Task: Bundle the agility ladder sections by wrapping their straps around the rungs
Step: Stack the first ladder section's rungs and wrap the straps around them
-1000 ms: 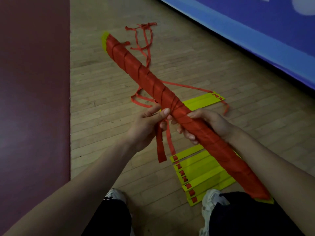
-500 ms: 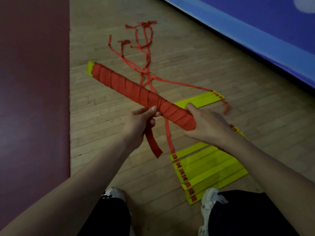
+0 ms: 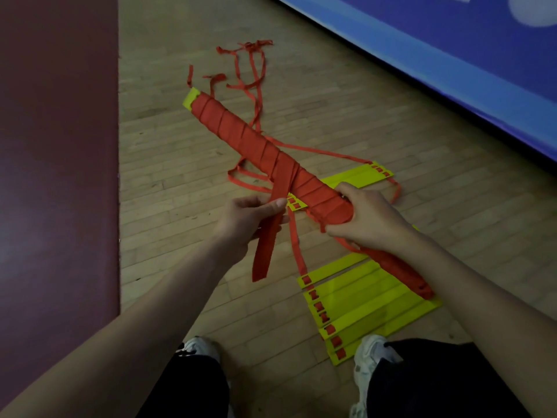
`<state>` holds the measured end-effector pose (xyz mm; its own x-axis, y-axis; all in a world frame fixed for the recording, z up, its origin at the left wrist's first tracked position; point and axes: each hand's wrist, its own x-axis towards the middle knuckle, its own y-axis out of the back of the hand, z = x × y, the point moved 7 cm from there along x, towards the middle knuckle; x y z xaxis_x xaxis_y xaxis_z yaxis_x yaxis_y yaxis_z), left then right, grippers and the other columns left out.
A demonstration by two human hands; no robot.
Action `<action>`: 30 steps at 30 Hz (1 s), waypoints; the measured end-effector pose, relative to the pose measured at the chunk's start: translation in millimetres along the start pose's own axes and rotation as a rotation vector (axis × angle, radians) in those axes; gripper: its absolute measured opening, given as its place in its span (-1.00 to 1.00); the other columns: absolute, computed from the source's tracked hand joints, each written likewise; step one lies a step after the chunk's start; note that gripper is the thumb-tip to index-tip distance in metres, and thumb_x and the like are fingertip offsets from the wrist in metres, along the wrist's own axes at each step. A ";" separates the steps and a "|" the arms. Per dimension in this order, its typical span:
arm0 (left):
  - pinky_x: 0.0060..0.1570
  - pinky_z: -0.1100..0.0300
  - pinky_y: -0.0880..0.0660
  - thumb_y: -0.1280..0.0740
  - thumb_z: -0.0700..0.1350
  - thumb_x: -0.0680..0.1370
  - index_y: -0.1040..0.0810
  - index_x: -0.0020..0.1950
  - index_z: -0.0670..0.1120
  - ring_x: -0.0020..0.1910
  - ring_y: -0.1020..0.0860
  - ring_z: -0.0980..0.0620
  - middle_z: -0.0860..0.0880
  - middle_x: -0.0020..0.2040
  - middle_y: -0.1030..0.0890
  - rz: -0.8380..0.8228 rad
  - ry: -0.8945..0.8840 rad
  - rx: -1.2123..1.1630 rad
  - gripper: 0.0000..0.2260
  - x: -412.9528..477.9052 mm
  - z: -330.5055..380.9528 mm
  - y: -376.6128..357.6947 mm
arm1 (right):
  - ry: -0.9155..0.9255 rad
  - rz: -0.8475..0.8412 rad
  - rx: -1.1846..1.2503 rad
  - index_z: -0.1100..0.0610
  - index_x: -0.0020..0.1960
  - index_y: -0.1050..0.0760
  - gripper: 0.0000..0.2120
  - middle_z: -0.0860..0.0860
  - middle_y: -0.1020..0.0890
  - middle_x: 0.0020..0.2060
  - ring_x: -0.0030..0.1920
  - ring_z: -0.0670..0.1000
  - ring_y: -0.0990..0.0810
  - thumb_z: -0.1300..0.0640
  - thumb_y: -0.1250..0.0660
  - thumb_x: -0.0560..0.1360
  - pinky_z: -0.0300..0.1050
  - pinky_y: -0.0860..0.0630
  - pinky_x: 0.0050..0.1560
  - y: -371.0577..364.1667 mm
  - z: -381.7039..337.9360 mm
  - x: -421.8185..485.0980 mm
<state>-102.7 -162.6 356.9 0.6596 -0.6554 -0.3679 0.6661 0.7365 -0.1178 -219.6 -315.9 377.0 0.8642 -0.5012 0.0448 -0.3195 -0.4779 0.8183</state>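
Observation:
A long bundle of yellow rungs wrapped in red strap (image 3: 241, 137) slants across the view from upper left to lower right, its yellow tip showing at the far end. My right hand (image 3: 364, 218) grips the bundle around its middle. My left hand (image 3: 253, 220) pinches the loose end of the red strap (image 3: 265, 251), which comes off the bundle and hangs down below my fingers. A second thin strap hangs beside it, down to the rungs on the floor.
More yellow ladder rungs (image 3: 361, 306) lie stacked on the wooden floor in front of my shoes, another rung group (image 3: 361, 175) behind the bundle. Tangled red straps (image 3: 250, 67) trail away. A dark red mat (image 3: 57, 164) lies left; a blue wall pad (image 3: 437, 55) runs at the right.
The bundle's far end swung down and left, then back up and to the right. My left hand shifted from the bundle onto the hanging strap end and pulls it down.

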 end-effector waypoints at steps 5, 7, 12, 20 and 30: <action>-0.19 0.26 -0.59 -0.35 -0.25 0.53 -0.56 -0.11 -0.23 -0.34 -0.62 0.08 -0.10 -0.33 -0.63 -0.048 0.032 -0.052 -0.95 1.9 -1.2 -1.2 | -0.016 -0.084 0.209 0.01 -0.20 -0.44 -0.72 -0.07 -0.59 -0.42 -0.51 -0.12 -0.58 0.22 -0.52 0.30 -0.34 -0.42 -0.49 -0.1 -13.6 -3.9; -0.13 0.24 -0.59 -0.34 -0.31 0.52 -0.54 -0.13 -0.22 -0.33 -0.61 0.06 -0.09 -0.34 -0.63 -0.064 0.022 -0.113 -0.96 0.6 1.5 -3.0 | -0.066 -0.159 0.378 0.08 -0.11 -0.52 -0.75 -0.01 -0.62 -0.39 -0.48 -0.04 -0.60 0.26 -0.52 0.32 -0.20 -0.50 -0.45 -3.9 -13.1 -5.3; -0.11 0.25 -0.59 -0.33 -0.34 0.50 -0.53 -0.10 -0.22 -0.31 -0.63 0.09 -0.06 -0.33 -0.63 -0.118 -0.051 -0.164 -0.96 -0.8 11.6 -6.0 | -0.100 -0.317 0.642 0.29 0.08 -0.52 -0.69 0.06 -0.54 -0.34 -0.44 0.01 -0.50 0.33 -0.48 0.36 -0.18 -0.46 -0.48 -11.6 -17.1 -10.5; -0.23 0.32 -0.54 -0.35 -0.27 0.50 -0.55 0.03 -0.21 -0.40 -0.53 0.16 0.02 -0.28 -0.60 -0.138 -0.137 -0.145 -0.88 -5.9 23.7 -7.0 | -0.133 -0.536 0.929 0.28 0.06 -0.46 -0.54 0.05 -0.39 -0.47 -0.62 -0.06 -0.36 0.12 -0.38 0.22 -0.30 -0.30 -0.60 -27.9 -25.4 -15.2; -0.35 0.37 -0.45 -0.40 -0.18 0.36 -0.57 -0.12 -0.10 -0.45 -0.47 0.19 0.07 -0.31 -0.59 -0.241 -0.135 -0.200 -0.88 -6.4 26.1 -8.5 | -0.151 -0.832 1.223 0.38 0.10 -0.36 -0.30 0.13 -0.30 -0.48 -0.66 -0.10 -0.32 -0.01 -0.49 0.14 -0.30 -0.26 -0.61 -51.1 -40.7 -30.3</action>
<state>-103.5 -169.1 384.3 0.5408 -0.8209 -0.1835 0.7356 0.5674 -0.3702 -213.6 -246.9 357.2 0.9352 0.1820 -0.3037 0.0475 -0.9145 -0.4017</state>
